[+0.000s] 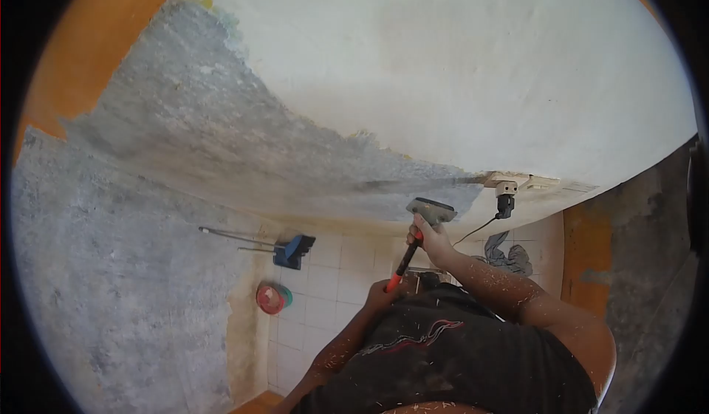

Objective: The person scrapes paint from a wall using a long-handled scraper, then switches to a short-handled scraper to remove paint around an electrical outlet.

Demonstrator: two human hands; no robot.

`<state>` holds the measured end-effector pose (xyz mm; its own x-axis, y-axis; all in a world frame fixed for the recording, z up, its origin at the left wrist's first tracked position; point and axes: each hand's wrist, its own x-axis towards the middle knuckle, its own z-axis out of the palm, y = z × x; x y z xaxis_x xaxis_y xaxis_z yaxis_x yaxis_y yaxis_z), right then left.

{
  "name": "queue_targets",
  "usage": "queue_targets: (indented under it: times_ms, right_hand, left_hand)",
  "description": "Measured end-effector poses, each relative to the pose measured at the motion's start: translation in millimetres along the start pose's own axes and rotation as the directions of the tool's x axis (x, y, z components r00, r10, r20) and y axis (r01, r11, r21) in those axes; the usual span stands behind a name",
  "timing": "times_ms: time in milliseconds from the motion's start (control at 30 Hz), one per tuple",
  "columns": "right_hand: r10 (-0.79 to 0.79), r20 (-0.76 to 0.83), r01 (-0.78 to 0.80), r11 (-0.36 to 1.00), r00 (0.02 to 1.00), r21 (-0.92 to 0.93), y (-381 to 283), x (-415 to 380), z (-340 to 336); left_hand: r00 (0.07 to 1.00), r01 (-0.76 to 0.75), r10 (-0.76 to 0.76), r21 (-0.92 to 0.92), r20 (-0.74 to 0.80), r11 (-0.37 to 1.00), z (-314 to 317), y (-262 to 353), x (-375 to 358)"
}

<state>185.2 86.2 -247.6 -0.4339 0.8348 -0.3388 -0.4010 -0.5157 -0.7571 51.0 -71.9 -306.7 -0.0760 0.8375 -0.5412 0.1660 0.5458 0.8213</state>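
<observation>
A long-handled scraper [408, 254] with a red and black handle and a wide, flat head slants up toward the wall. My right hand [433, 238] grips it high on the handle, just below the head. Lower down, my left hand [382, 293] is closed round the red end of the handle, close to my shirt. The scraper's head overlaps the lower edge of the wall [310, 144], where bare grey plaster meets pale paint. Light flecks cover my forearms and dark shirt.
Right of the scraper, a black plug [505, 206] with a trailing cable sits in a wall socket [507, 189]. A grey cloth [508, 256] lies below it. On the tiled floor [325, 266] at left are a blue dustpan [287, 257] and a red bucket [270, 300].
</observation>
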Motion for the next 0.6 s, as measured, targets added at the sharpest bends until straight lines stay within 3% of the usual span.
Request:
queue_targets:
  times_ms: [133, 167, 233, 267, 300, 333, 433, 467, 533, 567, 600]
  right_hand:
    - [-0.019, 0.069, 0.022, 0.999, 0.997, -0.046, -13.0, 10.1, 19.9]
    - [-0.034, 0.055, 0.035, 0.999, 0.998, -0.014, -22.2, 16.6, 29.8]
    - [-0.037, 0.046, 0.037, 0.999, 0.998, 0.009, -53.5, 27.1, 52.1]
    - [-0.005, 0.11, -0.008, 0.993, 0.994, 0.115, -69.6, 33.0, 61.0]
    - [0.022, 0.176, -0.06, 0.975, 0.984, 0.216, -76.4, 35.1, 65.4]
    - [0.033, 0.185, -0.071, 0.976, 0.982, 0.206, -75.9, 34.2, 66.4]
    - [0.099, 0.194, -0.135, 0.974, 0.976, 0.181, -69.9, 37.2, 62.0]
    - [0.193, 0.133, -0.213, 0.964, 0.972, 0.157, -53.6, 40.4, 49.8]
    - [0.31, 0.065, -0.315, 0.944, 0.949, 0.1, -44.8, 32.1, 44.1]
    - [0.313, 0.073, -0.318, 0.944, 0.947, 0.088, -52.9, 37.4, 46.5]
    - [0.294, 0.167, -0.314, 0.942, 0.941, 0.116, -61.7, 45.6, 47.4]
  left_hand:
    - [0.997, -0.007, 0.0, -0.089, -0.073, 0.996, -3.0, -8.4, -3.3]
    - [0.997, -0.002, -0.006, -0.1, -0.081, 0.995, -1.6, -13.2, 1.1]
    - [0.978, -0.133, 0.123, -0.048, -0.17, 0.99, -4.5, 6.3, 17.2]
    - [0.977, -0.128, 0.115, -0.061, -0.18, 0.99, -5.4, 21.9, 20.5]
    - [0.969, -0.14, 0.133, -0.016, -0.208, 0.99, -6.6, 42.3, 20.4]
    - [0.959, -0.152, 0.155, 0.03, -0.236, 0.988, -6.4, 51.8, 19.4]
    - [0.953, -0.102, 0.118, 0.069, -0.28, 0.992, 6.2, 20.8, 21.8]
    - [0.951, -0.105, 0.118, 0.06, -0.284, 0.993, 13.8, 0.8, 23.0]
    - [0.914, -0.14, 0.236, 0.29, -0.331, 0.947, 23.4, -23.3, 25.5]
    - [0.909, -0.14, 0.237, 0.283, -0.343, 0.949, 22.2, -23.2, 33.0]
    - [0.867, -0.214, 0.345, 0.357, -0.359, 0.909, 19.4, -10.6, 37.3]
